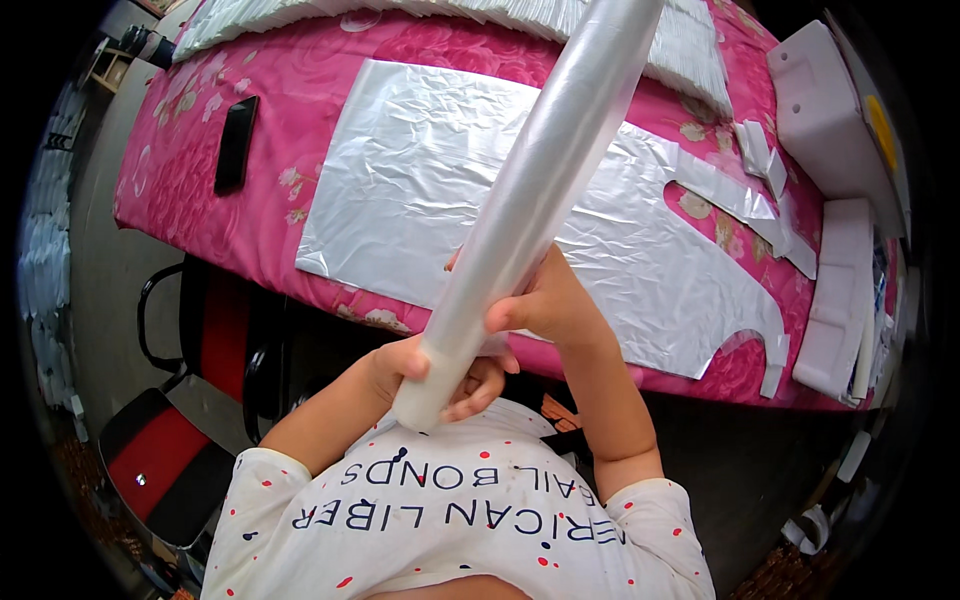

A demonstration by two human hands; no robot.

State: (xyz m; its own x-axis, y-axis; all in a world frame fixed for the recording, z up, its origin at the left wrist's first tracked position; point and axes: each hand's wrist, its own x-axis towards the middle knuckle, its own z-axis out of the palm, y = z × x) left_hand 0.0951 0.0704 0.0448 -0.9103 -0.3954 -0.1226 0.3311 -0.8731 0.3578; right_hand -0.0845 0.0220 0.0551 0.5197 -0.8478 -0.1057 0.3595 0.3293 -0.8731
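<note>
A long roll of whitish translucent plastic film (520, 215) slants up from my chest toward the far right, over the table. My left hand (440, 375) is wrapped round its lower end, with the fingers curled underneath. Higher up, my right hand (540, 305) grips the roll from the right side, thumb on top; most of its fingers are hidden behind the roll. Under the roll, a thin plastic apron (410, 160) lies spread out and wrinkled, with its curved cut-outs and straps to the right.
A pink flowered cloth (185, 190) covers the table. On it lie a black phone (236, 145) at left and stacked folded white plastic (400, 8) along the back. White foam boxes (835, 110) stand at right. A red and black chair (170, 460) is at lower left.
</note>
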